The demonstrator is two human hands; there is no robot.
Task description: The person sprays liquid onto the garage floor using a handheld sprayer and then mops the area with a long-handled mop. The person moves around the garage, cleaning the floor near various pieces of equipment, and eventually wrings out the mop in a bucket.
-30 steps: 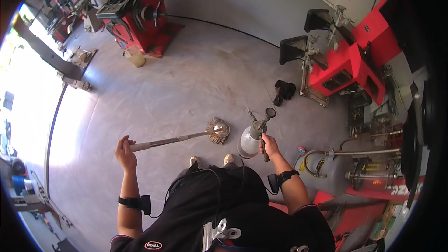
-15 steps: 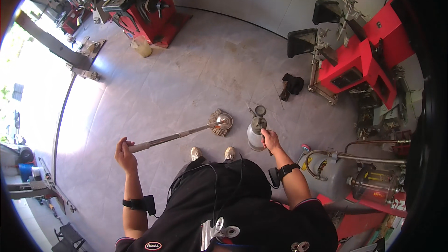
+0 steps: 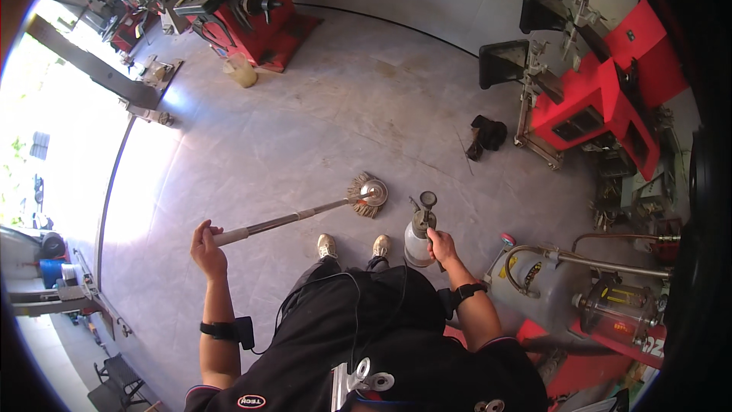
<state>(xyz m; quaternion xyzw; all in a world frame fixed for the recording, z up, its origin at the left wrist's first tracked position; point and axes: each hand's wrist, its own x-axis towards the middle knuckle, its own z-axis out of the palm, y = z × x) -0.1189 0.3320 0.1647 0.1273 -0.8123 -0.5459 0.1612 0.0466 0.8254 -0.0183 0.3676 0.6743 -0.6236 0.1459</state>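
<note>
My left hand (image 3: pixel 208 252) is closed round the end of a mop's long metal handle. That mop (image 3: pixel 286 220) slants away to the right, and its round head (image 3: pixel 367 195) with grey strands lies on the floor ahead of my shoes. In my right hand (image 3: pixel 441 246) is a pump sprayer (image 3: pixel 418 243) with a whitish see-through bottle and a dark top, held upright beside the mop head. The fingers of that hand wrap its neck and grip. Part of the sprayer is hidden behind them.
Grey floor (image 3: pixel 305 122) spreads ahead. A red wheel machine (image 3: pixel 263 19) and a yellowish bucket (image 3: pixel 241 71) stand far left. Red equipment (image 3: pixel 583 107) with black panels is at the right, near a dark cloth bundle (image 3: pixel 489 136). A grey tank (image 3: pixel 526 286) with pipes stands close on my right.
The view has swung slightly, so the room sits a little further right in the picture. Both hands keep their holds on the mop and the pump sprayer.
</note>
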